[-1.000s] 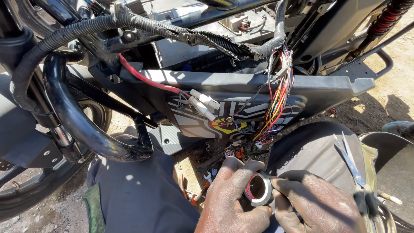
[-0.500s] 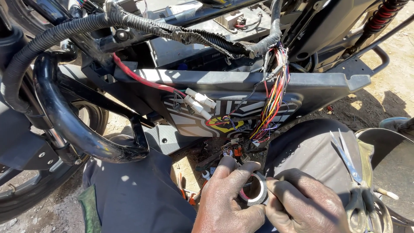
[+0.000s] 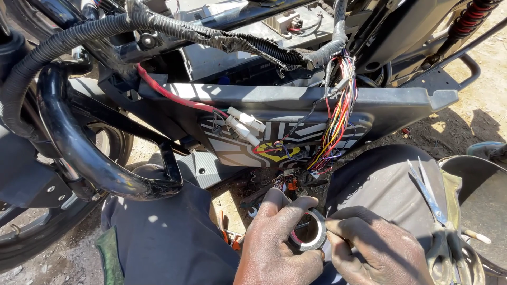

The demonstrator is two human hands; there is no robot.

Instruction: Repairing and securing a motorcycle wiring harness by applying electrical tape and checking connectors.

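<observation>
Head view showed both hands low in the middle of the frame, meeting over a roll of tape [image 3: 310,231] held between the person's knees. Left hand [image 3: 277,248] was curled around the roll's left side, thumb arched over the top edge and fingers closed under it, so it was clamped on the roll. Right hand [image 3: 372,248] came in from the other side, thumb and forefinger pinched together at the roll's right rim; whether they gripped a loose end of tape could not be told. Just above the hands hung a bundle of coloured wires [image 3: 338,116], dropping from a black corrugated harness [image 3: 174,29] across a grey side panel [image 3: 296,103] of the motorcycle. White connectors [image 3: 244,125] sat on the panel to the left of the bundle. Scissors [image 3: 430,198] lay on the right knee, near the right hand but not touching it. A black crash bar [image 3: 90,158] curved at the left
</observation>
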